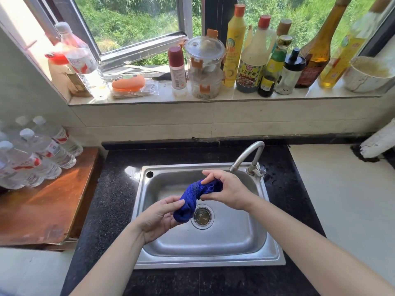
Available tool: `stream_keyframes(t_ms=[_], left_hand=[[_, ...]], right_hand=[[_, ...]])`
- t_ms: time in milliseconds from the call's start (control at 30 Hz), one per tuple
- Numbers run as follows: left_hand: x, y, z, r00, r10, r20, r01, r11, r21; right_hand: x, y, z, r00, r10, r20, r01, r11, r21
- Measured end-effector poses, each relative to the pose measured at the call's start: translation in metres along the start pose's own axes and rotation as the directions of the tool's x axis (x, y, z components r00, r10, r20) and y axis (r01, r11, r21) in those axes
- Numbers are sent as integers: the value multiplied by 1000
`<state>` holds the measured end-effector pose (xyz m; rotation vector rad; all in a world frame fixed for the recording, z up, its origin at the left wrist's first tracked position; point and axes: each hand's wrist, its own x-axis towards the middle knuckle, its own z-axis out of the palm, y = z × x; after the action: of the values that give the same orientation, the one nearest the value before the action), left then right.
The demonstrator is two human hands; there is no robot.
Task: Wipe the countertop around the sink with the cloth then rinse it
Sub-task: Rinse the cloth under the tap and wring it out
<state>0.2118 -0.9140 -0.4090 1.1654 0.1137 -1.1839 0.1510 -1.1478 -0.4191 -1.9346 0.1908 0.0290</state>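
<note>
Over the steel sink [271,251], the left hand [159,218] is closed around the lower end of the blue cloth [192,199], near the drain [202,216]. The twisted cloth runs up and to the right, its far end clamped in the right hand [226,189], just under the faucet spout [249,155]. No water seems to be running. The right hand sits nearer the tap, so it looks the likelier one to turn it on.

Legible text on the windowsill bottles.
The dark sauce bottle [251,70] with a red cap bears a label reading "上色老抽"; print on the neighbouring bottles and water bottles is too small to read.
</note>
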Motion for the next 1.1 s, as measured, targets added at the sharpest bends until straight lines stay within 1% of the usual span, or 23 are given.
stream_keyframes(t_ms=[100, 167, 200, 233, 300, 367, 400, 433, 467, 533, 600, 633, 700, 767, 867, 933, 1100], left_hand=[[0, 0, -4, 997, -42, 64, 42, 999, 11], [0, 1, -5, 990, -50, 133, 50, 999, -1], [0, 2, -5, 989, -38, 143, 38, 999, -1], [1, 3, -6, 991, -19, 131, 17, 1000, 15], [3, 5, -6, 999, 33, 42, -37, 994, 105], [8, 5, -6, 991, 113, -64, -90, 952, 294], [11, 4, -6, 979, 177, -103, -120, 902, 414], [15, 2, -6, 959, 256, -123, -154, 831, 534], [19, 0, -6, 929, 347, -128, -188, 742, 644], [28, -5, -9, 845, 523, -111, -230, 543, 807], [34, -10, -11, 748, 661, -60, -249, 363, 898], [35, -13, -11, 705, 709, -28, -259, 293, 920], [38, -18, -11, 630, 777, 18, -265, 192, 945], [40, -21, -12, 572, 820, 39, -250, 129, 960], [41, -25, -15, 538, 839, 81, -240, 60, 969], [39, -28, -18, 530, 840, 112, -240, 22, 971], [36, -31, -26, 552, 824, 129, -224, -3, 975]], right_hand=[[1, 0, -3, 993, 41, 107, -53, 993, 110], [1, -2, -4, 988, 37, 150, -59, 987, 151], [0, -3, -4, 987, 35, 158, -62, 984, 169], [0, -5, -3, 987, 34, 159, -64, 980, 188], [-2, -8, -1, 986, 49, 160, -88, 965, 247], [-4, -10, 2, 985, 90, 148, -131, 944, 302], [-4, -9, 5, 985, 118, 122, -151, 939, 308], [-6, -8, 8, 985, 154, 85, -173, 934, 311], [-8, -7, 13, 979, 200, 37, -201, 924, 325], [-12, -4, 26, 946, 321, -51, -275, 872, 404], [-14, -3, 39, 895, 440, -71, -345, 785, 515], [-14, -3, 44, 872, 485, -69, -369, 742, 560], [-12, -3, 51, 833, 548, -77, -386, 676, 628], [-8, -4, 55, 801, 592, -91, -387, 629, 674], [-5, -1, 58, 769, 633, -89, -397, 582, 710], [-5, 3, 61, 756, 649, -81, -411, 568, 713], [-4, 5, 68, 723, 688, -64, -425, 517, 743]])
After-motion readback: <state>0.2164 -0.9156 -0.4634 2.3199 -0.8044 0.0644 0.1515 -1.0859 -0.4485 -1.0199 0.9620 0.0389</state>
